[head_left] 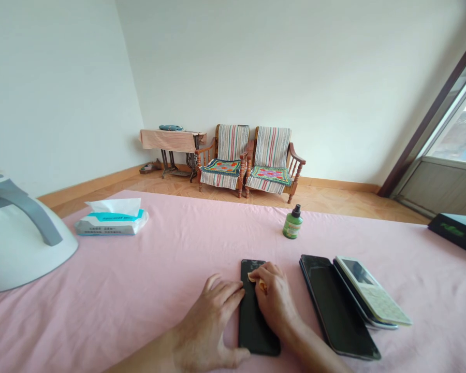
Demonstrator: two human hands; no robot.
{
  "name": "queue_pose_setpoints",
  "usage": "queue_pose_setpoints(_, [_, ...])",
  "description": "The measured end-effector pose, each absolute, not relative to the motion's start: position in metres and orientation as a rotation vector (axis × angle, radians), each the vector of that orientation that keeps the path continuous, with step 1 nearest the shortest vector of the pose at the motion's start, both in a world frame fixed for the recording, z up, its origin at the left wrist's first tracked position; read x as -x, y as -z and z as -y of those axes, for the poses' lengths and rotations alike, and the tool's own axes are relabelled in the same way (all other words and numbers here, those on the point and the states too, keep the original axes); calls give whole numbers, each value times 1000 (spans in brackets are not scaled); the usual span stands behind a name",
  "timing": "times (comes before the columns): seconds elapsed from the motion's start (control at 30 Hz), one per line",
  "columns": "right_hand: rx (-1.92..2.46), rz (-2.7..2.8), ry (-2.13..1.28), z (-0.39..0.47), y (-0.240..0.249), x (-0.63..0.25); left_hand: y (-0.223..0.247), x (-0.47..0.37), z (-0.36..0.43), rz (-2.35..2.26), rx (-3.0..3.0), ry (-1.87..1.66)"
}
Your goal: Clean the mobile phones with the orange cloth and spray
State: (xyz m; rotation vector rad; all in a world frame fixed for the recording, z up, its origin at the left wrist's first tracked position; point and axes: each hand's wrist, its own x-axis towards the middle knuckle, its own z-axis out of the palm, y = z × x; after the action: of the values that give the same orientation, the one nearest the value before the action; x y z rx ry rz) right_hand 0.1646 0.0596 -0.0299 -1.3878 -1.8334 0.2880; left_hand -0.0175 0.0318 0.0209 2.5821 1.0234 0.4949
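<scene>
A black smartphone (pixel 252 326) lies flat on the pink cloth in front of me. My left hand (pixel 209 321) rests along its left side, fingers stretched out with their tips at the edge and the thumb spread low by the bottom corner. Over the phone's upper right part, my right hand (pixel 274 290) is closed on a small yellowish cloth (pixel 262 286), pressing it near the top of the phone. Most of the cloth is hidden under the fingers. To the right lie a larger dark phone (pixel 337 311) and a white keypad phone (pixel 373 290), which rests on another phone.
A green spray bottle (pixel 292 224) stands beyond my hands. A tissue pack (pixel 111 220) and a white kettle-like appliance (pixel 27 243) are on the left; a black box (pixel 456 233) is far right. The pink cloth (pixel 178 248) is wrinkled. Two chairs (pixel 270 166) stand by the wall.
</scene>
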Motion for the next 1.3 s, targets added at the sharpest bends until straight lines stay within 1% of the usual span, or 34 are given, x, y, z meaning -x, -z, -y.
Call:
queue_pose_setpoints(0.17, [1401,1854,-243,-84,30,-154,-22,15,-45,-1035,-2582,-473])
queue_pose_setpoints(0.43, [1373,1909,-252,-69,41,-150,-6,26,-47,-1012,-2494,-497])
queue_pose_setpoints(0.6, [1399,1886,-214,-93,37,-153,-2,25,-48,-1030,-2485,-525])
queue_pose_setpoints(0.7, [1389,1885,-213,-93,38,-152,1,27,-52,-1007,-2495,-475])
queue_pose_setpoints(0.8, [1383,1897,-228,-75,42,-148,-1,28,-53,-950,-2485,-444])
queue_pose_setpoints(0.9, [1376,1901,-253,-61,42,-146,-4,27,-50,-973,-2442,-489])
queue_pose_setpoints(1.17, [1365,1901,-205,-102,33,-152,-5,25,-44,-1029,-2456,-498])
queue_pose_setpoints(1.3, [1342,1937,-221,-93,35,-152,-4,25,-44,-1048,-2419,-500])
